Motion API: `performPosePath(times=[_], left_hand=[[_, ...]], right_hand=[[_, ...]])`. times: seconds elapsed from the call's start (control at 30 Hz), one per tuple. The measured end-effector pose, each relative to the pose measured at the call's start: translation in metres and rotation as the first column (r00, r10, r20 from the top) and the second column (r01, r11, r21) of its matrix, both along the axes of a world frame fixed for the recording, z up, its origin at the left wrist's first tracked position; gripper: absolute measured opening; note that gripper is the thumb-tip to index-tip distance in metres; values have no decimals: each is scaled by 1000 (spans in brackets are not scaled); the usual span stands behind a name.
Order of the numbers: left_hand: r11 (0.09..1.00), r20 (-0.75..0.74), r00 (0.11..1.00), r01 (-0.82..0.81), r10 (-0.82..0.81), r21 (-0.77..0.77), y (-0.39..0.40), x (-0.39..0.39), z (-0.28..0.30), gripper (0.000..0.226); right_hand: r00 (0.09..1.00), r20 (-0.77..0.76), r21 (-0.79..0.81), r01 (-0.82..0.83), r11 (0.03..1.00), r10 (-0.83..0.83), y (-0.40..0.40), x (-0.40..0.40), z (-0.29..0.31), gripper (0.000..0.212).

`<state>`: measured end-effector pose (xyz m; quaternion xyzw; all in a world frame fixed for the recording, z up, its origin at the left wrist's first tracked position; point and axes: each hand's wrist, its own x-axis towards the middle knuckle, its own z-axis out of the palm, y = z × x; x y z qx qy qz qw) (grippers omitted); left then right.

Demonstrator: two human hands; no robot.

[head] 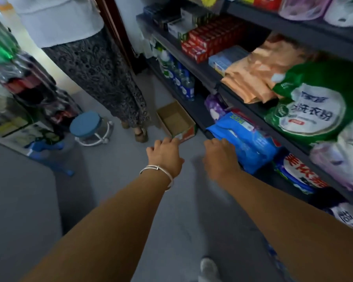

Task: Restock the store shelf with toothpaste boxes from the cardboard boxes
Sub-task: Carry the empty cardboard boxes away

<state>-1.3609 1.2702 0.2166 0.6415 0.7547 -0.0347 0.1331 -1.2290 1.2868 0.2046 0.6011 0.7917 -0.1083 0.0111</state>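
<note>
A low cardboard box [176, 120] lies on the grey floor beside the shelf unit, and its inside looks empty. Rows of red toothpaste boxes [207, 40] fill the dark shelf [200, 66] above it. My left hand [165, 154], with a silver bangle on the wrist, reaches forward just short of the box's near end, fingers loosely curled and holding nothing. My right hand [220, 154] reaches forward beside it, next to a blue bag [247, 143] on the bottom shelf, and also holds nothing.
A person in a patterned skirt [102, 74] stands in the aisle just left of the box. A blue round stool [90, 127] stands on the floor at left. Green detergent bags [312, 104], orange packs [259, 78] and bottles [179, 76] crowd the shelves.
</note>
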Motion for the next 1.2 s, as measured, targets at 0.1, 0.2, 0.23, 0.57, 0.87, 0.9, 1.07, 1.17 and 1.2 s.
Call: performPosePath(times=[0.1,0.2,0.23,0.57,0.87,0.9,1.07,1.17,1.2], left_hand=[[1000,6,1000,-5,5,-16,61,-44,-10,50],[1000,-2,1000,4,-4,-24,119,-88,-20,49],[1000,-7,1000,13,-13,-28,139,-103,-23,49],[979,3,983,184,-185,-88,339,-238,-87,44],[932,13,948,315,-318,-179,505,-263,-163,52],[928,18,945,324,-326,-184,522,-264,-176,52],[927,56,952,304,-300,-219,591,-273,-245,52],[924,74,952,307,-298,-226,623,-276,-290,48],[923,77,951,308,-299,-230,634,-276,-308,47]], right_hand=[[1000,2,16,-5,1000,5,67,-43,-18,31],[1000,-14,1,28,1000,-28,122,-90,-32,32],[998,-33,-4,46,999,-46,139,-105,-37,29],[937,-8,-86,348,934,-350,301,-223,-109,29],[818,-67,-206,549,810,-571,419,-255,-201,31],[800,-62,-208,574,792,-597,433,-254,-212,33],[690,-47,-284,684,672,-722,483,-261,-280,40],[630,-63,-340,715,611,-774,502,-270,-319,39],[611,-70,-357,723,591,-789,506,-272,-333,38]])
